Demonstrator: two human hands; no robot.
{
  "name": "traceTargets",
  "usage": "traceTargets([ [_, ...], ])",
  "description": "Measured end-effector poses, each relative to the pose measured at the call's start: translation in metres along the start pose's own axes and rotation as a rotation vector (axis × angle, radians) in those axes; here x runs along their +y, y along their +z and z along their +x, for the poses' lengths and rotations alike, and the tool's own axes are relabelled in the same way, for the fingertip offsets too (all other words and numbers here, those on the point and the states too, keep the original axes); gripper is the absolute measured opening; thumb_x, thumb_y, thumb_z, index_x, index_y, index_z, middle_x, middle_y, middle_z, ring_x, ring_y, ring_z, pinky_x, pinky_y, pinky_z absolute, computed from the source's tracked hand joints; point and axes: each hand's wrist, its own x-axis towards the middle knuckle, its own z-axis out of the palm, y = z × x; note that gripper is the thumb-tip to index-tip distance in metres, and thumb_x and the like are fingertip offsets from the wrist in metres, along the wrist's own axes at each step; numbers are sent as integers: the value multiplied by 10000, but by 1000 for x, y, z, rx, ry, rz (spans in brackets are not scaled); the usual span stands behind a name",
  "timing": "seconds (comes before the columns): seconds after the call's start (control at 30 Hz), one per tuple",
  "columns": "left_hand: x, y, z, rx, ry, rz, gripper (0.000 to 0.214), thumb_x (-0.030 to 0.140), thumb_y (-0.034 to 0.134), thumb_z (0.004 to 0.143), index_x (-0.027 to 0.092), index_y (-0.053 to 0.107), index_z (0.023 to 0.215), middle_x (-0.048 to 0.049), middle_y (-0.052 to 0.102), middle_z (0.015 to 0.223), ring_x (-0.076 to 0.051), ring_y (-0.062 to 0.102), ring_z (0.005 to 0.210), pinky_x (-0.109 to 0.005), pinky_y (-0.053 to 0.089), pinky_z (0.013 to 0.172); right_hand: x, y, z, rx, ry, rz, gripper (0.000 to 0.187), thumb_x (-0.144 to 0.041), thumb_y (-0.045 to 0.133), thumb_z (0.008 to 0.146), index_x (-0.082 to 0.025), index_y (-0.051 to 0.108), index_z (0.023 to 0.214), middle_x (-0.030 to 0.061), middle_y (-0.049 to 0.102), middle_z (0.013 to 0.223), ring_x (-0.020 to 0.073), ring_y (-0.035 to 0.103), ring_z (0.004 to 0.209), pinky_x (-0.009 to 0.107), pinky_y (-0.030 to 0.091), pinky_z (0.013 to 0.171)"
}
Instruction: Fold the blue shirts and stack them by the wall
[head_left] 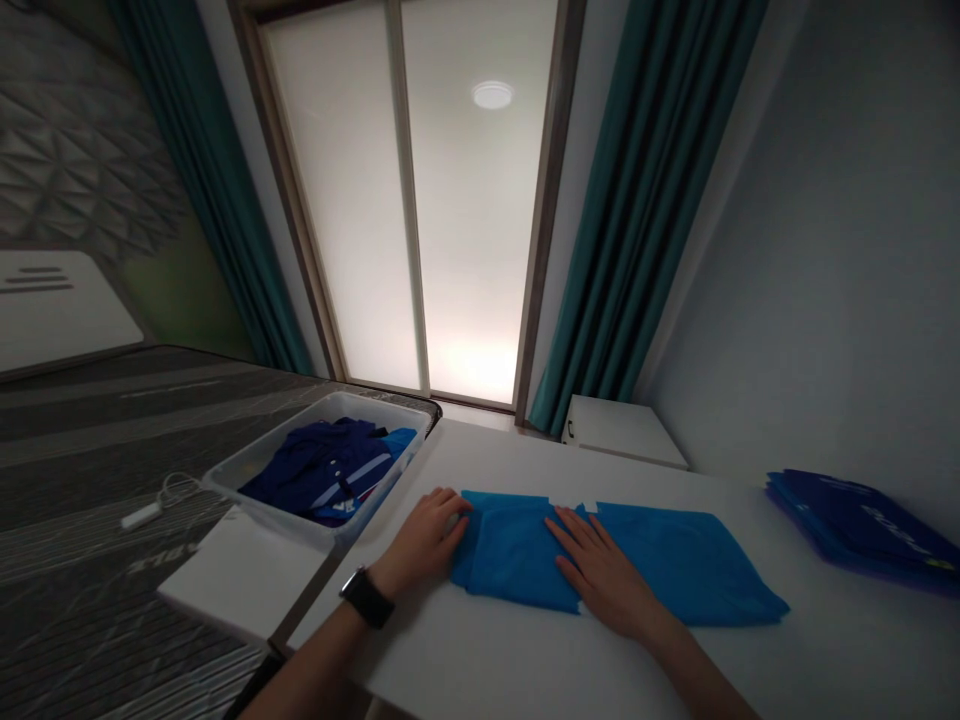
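Observation:
A bright blue garment point(660, 560), folded into a long flat strip, lies across the white table point(517, 660). White bits show at its upper and lower edges near the middle; its exact kind is hidden by the folds. At the strip's left end, my left hand point(427, 535) is closed with its fingertips on the edge, a dark watch on the wrist. My right hand point(600, 575) rests flat on the middle of the cloth, its fingers spread.
On the left, a clear plastic bin point(217, 480) holds crumpled dark blue clothes point(322, 465). A stack of folded blue garments point(862, 530) lies at the table's right. Beyond the table are a white cabinet point(622, 430) and a sliding door point(472, 250). A power strip point(141, 516) lies at far left.

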Motion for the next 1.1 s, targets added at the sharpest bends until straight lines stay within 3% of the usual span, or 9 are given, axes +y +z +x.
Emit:
traceTargets([
  [0.1,-8,8,8,31,-13,-17,201,253,474,939,202,638,1042,-86,610,1045,-247,563,987,-429,469,900,-1,-1,0,5,13,13,539,-495,301,1022,-278,313,1515,53,316,1569,261,287,1442,543,241,1175],
  [0.23,-7,13,-1,41,5,-74,246,268,536,910,222,613,1139,-97,567,1183,-258,529,1097,-448,445,974,-1,1,0,23,12,33,530,-493,320,1018,-289,336,1507,49,332,1564,262,295,1439,543,239,1177],
  [0.5,-5,0,-30,-169,51,-16,711,309,692,795,281,401,1443,-96,452,1434,-318,427,1294,-519,355,1089,-4,-7,6,89,62,84,443,-400,356,1016,-250,497,1409,81,429,1511,265,359,1406,545,260,1165],
  [0.7,-5,5,-40,-154,72,45,590,336,545,928,278,359,1484,-86,434,1489,-292,423,1332,-495,347,1115,-40,-27,46,96,-96,148,346,-180,386,984,-210,590,1262,88,629,1240,226,544,1166,425,396,1050],
  [0.9,-5,12,-41,-147,66,86,691,315,569,902,293,270,1524,-77,406,1517,-282,411,1348,-495,320,1135,-75,-22,93,26,-165,78,243,-164,462,948,-215,634,1112,81,635,1067,240,547,1044,393,398,944],
  [1.1,-6,11,-41,-156,45,73,735,303,600,860,268,278,1519,-75,418,1506,-275,398,1353,-473,310,1147,-80,-19,103,-34,-167,101,90,-163,540,893,-206,607,936,51,605,991,222,529,997,361,372,902],
])
